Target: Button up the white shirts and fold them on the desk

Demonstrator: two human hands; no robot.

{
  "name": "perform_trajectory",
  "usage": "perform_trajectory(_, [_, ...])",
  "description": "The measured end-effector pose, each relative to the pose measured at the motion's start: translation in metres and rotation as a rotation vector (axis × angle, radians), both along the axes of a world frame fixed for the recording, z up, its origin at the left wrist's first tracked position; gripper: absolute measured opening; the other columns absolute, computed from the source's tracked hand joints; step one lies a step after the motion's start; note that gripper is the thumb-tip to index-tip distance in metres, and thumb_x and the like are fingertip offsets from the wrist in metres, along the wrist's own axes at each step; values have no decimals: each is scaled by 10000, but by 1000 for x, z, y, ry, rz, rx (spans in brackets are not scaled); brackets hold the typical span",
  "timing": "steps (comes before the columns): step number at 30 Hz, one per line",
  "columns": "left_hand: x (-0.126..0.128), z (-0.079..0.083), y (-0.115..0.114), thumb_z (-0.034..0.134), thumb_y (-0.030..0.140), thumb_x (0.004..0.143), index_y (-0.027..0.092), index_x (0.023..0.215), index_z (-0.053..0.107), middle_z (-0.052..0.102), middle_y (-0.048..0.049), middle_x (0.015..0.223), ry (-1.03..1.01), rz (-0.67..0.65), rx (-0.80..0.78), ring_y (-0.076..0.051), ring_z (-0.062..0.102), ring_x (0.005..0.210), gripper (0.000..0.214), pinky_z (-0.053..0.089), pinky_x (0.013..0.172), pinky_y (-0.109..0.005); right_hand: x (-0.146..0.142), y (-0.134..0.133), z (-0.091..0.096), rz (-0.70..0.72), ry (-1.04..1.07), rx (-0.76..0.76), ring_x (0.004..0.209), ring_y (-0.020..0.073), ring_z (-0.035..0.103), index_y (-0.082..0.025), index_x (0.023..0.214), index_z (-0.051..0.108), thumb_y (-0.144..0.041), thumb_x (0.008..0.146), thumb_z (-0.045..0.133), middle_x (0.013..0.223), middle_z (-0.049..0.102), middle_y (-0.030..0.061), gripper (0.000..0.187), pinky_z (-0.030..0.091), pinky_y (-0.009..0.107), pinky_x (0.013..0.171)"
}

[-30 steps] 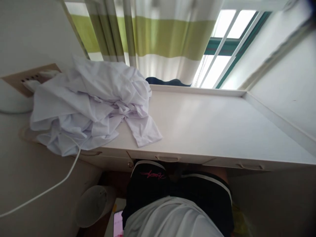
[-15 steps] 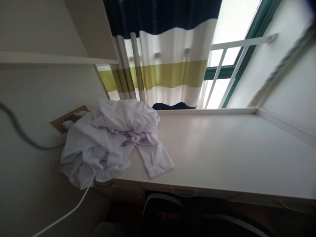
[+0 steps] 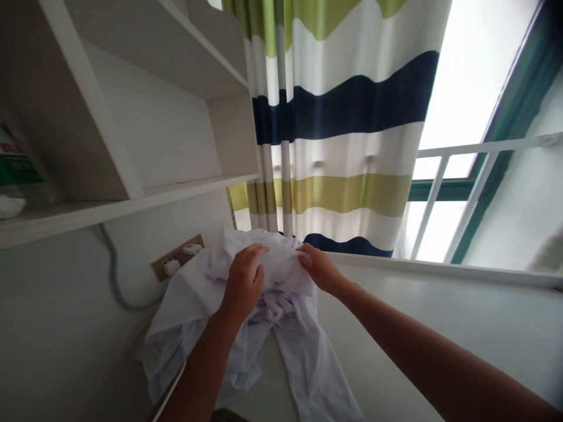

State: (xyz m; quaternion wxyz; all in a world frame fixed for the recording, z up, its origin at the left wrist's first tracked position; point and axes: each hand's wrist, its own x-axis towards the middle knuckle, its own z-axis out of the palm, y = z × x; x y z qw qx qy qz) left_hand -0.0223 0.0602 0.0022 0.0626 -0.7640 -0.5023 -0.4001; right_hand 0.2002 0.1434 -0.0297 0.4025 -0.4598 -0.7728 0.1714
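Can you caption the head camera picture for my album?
Left hand and right hand at a rumpled white cloth, below a striped curtain.

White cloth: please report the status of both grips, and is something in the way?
Left grip open over white cloth; right grip at its far-right edge, hold unclear. Cloth crumpled on tabletop. White cord runs over near-left folds.

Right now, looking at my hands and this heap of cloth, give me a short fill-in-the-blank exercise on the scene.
The left hand and right hand are at a heap of cloth coloured ____.
The curtain has stripes of white, dark blue and ____.
The number of plugs in the socket is ____.
The hand nearer the socket is the ____ one.

Missing words: white; green; two; left.
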Motion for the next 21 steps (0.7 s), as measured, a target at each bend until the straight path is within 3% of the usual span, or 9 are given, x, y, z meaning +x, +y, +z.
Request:
perform_trajectory(3, [-22, 0, 51, 797, 458, 748, 299, 1561, 299, 296, -88, 1642, 132, 133, -183, -389, 192, 1520, 967, 267, 1183, -597, 30, 8, 24, 19, 185, -2, 746, 197, 548, -224, 874, 501, -378, 961, 407, 776, 571, 13, 201, 450, 317, 689])
perform_trajectory(5, [-24, 4, 71, 877, 526, 609, 315, 1593, 203, 272, -93, 1653, 203, 67, -258, -410, 171, 1521, 1211, 273, 1167, -597, 51, 13, 44, 77, 411, -50, 647, 160, 487, -233, 825, 472, -430, 937, 461, 705, 493, -27, 227, 407, 270, 592])
perform_trajectory(6, [-21, 7, 78, 871, 527, 619, 315, 1583, 239, 339, -95, 1624, 219, 4, -253, -395, 245, 1500, 1172, 297, 1159, -559, 61, 15, 54, 99, 525, -73, 613, 148, 462, -237, 819, 468, -446, 915, 501, 684, 464, -40, 232, 385, 256, 559])
perform_trajectory(8, [-7, 19, 86, 764, 491, 778, 288, 1466, 464, 556, -93, 1458, 192, -114, -201, -329, 483, 1357, 778, 378, 1101, -451, 80, 18, 76, 82, 691, -64, 582, 136, 441, -246, 821, 464, -454, 880, 547, 669, 437, -52, 232, 373, 243, 532])
perform_trajectory(10, [13, 36, 93, 581, 425, 936, 239, 1190, 659, 699, -78, 1195, 91, -163, -123, -260, 633, 1118, 324, 443, 979, -366, 98, 21, 98, -7, 777, 28, 591, 137, 453, -252, 825, 460, -447, 860, 557, 678, 440, -51, 221, 395, 244, 547])
perform_trajectory(11, [26, 46, 97, 508, 403, 977, 221, 1049, 682, 719, -67, 1065, 30, -161, -82, -237, 654, 1009, 262, 457, 906, -337, 108, 22, 109, -60, 789, 87, 602, 138, 462, -251, 823, 465, -443, 855, 558, 688, 451, -47, 216, 404, 246, 560])
perform_trajectory(13, [53, 68, 105, 434, 403, 1009, 211, 885, 637, 681, -36, 856, -91, -139, -8, -210, 635, 842, 305, 440, 769, -299, 130, 25, 130, -172, 761, 194, 608, 136, 462, -243, 806, 482, -433, 848, 561, 696, 466, -39, 209, 397, 252, 562])
perform_trajectory(16, [101, 102, 115, 375, 410, 1031, 218, 804, 515, 560, 9, 704, -288, -139, 71, -176, 553, 700, 329, 370, 662, -271, 171, 25, 153, -327, 615, 290, 611, 139, 465, -229, 793, 521, -412, 853, 552, 694, 500, -25, 194, 380, 266, 561])
perform_trajectory(21, [187, 153, 118, 382, 391, 1031, 222, 734, 401, 496, 16, 691, -371, -369, 80, -160, 500, 690, 343, 337, 659, -268, 255, 5, 163, -470, 320, 221, 662, 169, 528, -194, 740, 598, -378, 824, 610, 726, 611, 29, 203, 395, 299, 597])
